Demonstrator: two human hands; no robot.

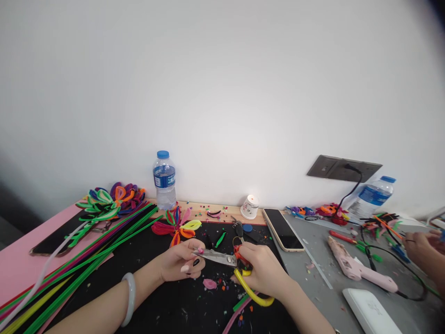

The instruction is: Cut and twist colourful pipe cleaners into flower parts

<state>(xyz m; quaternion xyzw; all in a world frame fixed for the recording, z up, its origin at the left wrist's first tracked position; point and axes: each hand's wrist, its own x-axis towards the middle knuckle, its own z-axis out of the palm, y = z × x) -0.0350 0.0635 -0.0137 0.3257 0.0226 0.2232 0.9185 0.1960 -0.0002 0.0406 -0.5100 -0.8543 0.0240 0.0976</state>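
Note:
My right hand grips scissors with yellow and orange-red handles, their blades pointing left. Pinched in the fingers of my left hand is a small pink fuzzy piece, right at the blade tips. Whether the blades touch it I cannot tell. Below them lies a pink fluffy scrap on the black mat. Beyond my left hand rests a multicoloured pipe-cleaner flower. A short green pipe-cleaner piece lies just past the scissors.
Long pipe cleaners and looped flowers cover the left side. A water bottle, paper cup and keys stand or lie behind. To the right are a phone, pink glue gun and another person's hand.

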